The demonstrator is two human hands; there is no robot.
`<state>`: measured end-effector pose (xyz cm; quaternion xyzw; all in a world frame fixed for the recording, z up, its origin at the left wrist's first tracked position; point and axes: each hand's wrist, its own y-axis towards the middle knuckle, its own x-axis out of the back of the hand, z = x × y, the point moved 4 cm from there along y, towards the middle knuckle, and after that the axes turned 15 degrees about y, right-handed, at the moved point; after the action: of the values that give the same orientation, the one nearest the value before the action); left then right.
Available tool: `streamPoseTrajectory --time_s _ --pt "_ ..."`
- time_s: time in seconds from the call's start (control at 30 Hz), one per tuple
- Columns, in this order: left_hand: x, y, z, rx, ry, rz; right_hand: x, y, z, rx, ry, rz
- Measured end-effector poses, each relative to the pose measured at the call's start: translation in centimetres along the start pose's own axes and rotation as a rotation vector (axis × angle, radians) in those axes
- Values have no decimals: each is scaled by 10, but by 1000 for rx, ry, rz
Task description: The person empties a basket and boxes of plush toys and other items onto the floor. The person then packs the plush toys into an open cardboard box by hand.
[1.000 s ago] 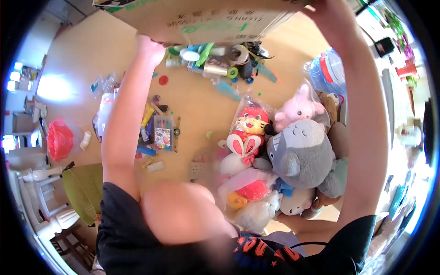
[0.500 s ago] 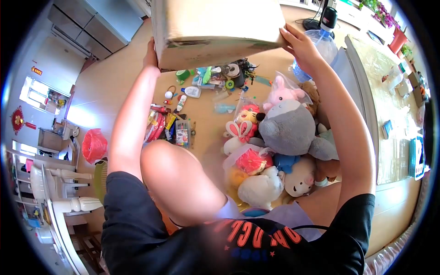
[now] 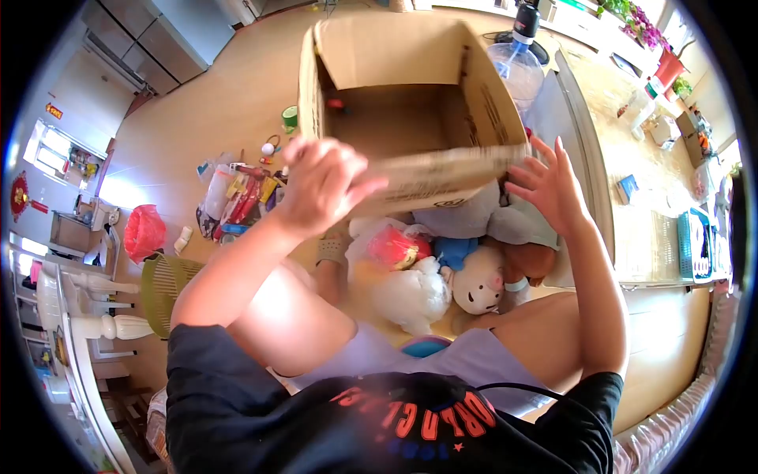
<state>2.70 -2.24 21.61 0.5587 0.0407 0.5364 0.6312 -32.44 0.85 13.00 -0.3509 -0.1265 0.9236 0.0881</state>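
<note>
We are noting the cardboard box point(image 3: 403, 55) with its mouth facing up and toward us, an angle that is leaving its inside in plain view. Our left hand point(image 3: 324, 186) is resting curled at the near left corner, presumably steadying it; whether the fingers are gripping cardboard, we cannot tell. Our right hand point(image 3: 549, 186) is holding nothing, fingers spread just beside the near right corner, probably guarding that side; we are not confirming contact. The near wall is masking part of the grey plush toy point(image 3: 454, 220), so we are leaving open what is bearing the box's weight. The white fluffy toy point(image 3: 414, 296) and pale plush toy point(image 3: 478, 288) are lying between our bent legs point(image 3: 292, 316), which are seemingly hemming them in.
</note>
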Motion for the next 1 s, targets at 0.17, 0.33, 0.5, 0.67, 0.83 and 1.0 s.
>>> streamPoseTrajectory --time_s 0.17,0.33,0.5,0.67,0.83,1.0 --pt "12 -34 -16 -303 70 -62 21 3 -1 126 44 89" --pt "9 -30 -41 -279 126 -131 12 -19 12 134 190 117" --pt "1 -21 -52 -245 50 -83 15 -23 13 144 -77 179" --pt "-21 10 -57 -56 20 226 31 -8 15 118 47 61" --pt "-69 2 -78 14 6 532 -22 -5 8 273 43 111" --pt "-121 -4 -44 82 -171 517 -62 23 30 553 -225 281"
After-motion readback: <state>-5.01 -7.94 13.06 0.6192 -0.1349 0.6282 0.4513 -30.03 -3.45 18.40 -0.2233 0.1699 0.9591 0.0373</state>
